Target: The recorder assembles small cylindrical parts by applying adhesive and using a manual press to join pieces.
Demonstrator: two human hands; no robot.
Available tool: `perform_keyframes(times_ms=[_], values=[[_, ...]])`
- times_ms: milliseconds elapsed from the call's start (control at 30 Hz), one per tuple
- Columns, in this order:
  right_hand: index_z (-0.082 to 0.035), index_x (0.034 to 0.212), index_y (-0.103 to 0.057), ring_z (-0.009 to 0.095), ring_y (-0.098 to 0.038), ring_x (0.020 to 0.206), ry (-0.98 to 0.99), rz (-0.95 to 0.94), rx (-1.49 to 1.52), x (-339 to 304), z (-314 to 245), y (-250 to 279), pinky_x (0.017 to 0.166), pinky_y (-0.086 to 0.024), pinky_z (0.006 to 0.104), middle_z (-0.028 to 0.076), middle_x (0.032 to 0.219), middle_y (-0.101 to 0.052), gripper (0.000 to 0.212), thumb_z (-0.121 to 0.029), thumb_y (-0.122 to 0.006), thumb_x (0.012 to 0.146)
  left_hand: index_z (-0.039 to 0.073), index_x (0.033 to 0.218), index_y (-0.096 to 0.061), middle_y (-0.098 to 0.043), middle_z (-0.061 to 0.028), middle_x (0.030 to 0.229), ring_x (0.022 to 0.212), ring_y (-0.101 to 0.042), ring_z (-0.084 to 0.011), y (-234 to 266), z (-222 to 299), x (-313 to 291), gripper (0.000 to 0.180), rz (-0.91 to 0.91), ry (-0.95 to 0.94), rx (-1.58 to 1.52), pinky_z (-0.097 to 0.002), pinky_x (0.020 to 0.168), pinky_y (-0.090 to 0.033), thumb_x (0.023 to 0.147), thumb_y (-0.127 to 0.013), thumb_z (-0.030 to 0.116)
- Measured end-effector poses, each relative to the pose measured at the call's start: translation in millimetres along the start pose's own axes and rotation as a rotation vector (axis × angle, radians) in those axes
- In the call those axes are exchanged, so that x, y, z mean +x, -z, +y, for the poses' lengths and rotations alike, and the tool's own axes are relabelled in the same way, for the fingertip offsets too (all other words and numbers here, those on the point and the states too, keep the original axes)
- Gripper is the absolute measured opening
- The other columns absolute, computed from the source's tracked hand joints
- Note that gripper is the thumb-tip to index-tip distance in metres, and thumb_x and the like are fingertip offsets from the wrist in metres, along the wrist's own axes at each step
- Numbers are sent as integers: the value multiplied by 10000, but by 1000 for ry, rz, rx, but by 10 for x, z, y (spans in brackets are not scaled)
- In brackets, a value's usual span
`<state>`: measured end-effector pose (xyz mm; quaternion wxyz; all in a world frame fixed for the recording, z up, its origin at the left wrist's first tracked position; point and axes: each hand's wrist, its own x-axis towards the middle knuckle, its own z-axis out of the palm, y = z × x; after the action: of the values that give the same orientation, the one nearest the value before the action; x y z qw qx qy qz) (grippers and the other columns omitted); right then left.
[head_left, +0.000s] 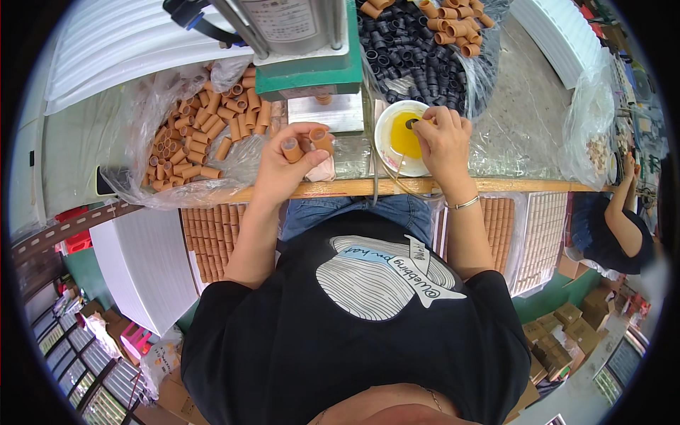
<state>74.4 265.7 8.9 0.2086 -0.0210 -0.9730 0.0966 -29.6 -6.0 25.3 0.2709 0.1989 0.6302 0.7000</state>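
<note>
My left hand is closed around two short orange-brown plastic tubes, one at the palm side and another by the fingertips, their open ends facing up. A folded pale cloth lies just under that hand. My right hand pinches a small dark ring-like part over a white bowl. Yellow liquid fills the bowl, and a thin stick leans in it. Fingers partly hide the dark part, so its full shape cannot be told.
A green-headed press stands over a metal block. Loose orange-brown tubes lie on plastic film at left; black fittings heap at the back. Wooden table edge runs before me. A co-worker's arm shows far right.
</note>
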Motion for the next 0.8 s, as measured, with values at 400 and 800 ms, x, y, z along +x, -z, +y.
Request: perform_keyframes(times_ms=[400, 800], values=[[-56, 823, -643, 255, -566, 847, -68, 224, 701, 234, -839, 267, 762, -398, 364, 61, 920, -591, 106, -48, -717, 748, 101, 1275, -534, -607, -55, 1241, 643, -491, -52, -434, -147, -1, 331, 66, 584, -1471, -187, 612, -482, 970, -592, 216], [-86, 868, -680, 251, -579, 801, -209, 245, 750, 975, -327, -99, 705, -466, 376, 64, 962, -613, 185, -227, -762, 781, 17, 1283, -538, -637, 15, 940, 632, -496, -57, -287, -135, -43, 345, 175, 458, -1540, -231, 639, -481, 1009, -523, 226]])
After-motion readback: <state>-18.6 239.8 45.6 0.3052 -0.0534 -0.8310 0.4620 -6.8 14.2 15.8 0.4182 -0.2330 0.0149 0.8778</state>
